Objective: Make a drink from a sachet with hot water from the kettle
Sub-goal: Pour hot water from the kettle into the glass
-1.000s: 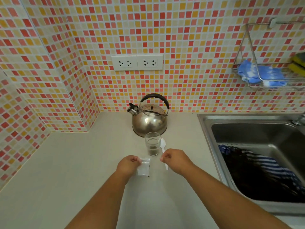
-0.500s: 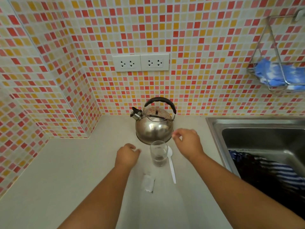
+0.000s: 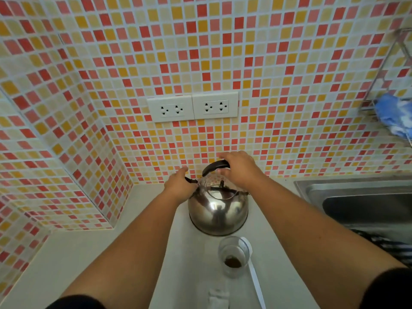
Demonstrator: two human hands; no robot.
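A shiny steel kettle (image 3: 217,210) with a black handle stands on the pale counter against the tiled wall. My right hand (image 3: 239,169) is wrapped around the black handle at the top. My left hand (image 3: 181,186) rests on the kettle's spout at its left side. In front of the kettle stands a clear glass (image 3: 233,256) with brown powder at its bottom. A white spoon (image 3: 254,275) lies just right of the glass. The emptied white sachet (image 3: 218,298) lies on the counter near the bottom edge.
A steel sink (image 3: 361,197) with dark striped cloth inside lies to the right. Two white wall sockets (image 3: 192,107) sit above the kettle. A wire rack (image 3: 392,101) holding a blue cloth hangs at the far right. The tiled wall corner closes in on the left.
Both hands left the sachet on the counter and moved forward to the kettle. My right hand closed on the handle and my left reached the spout. The view tilted forward.
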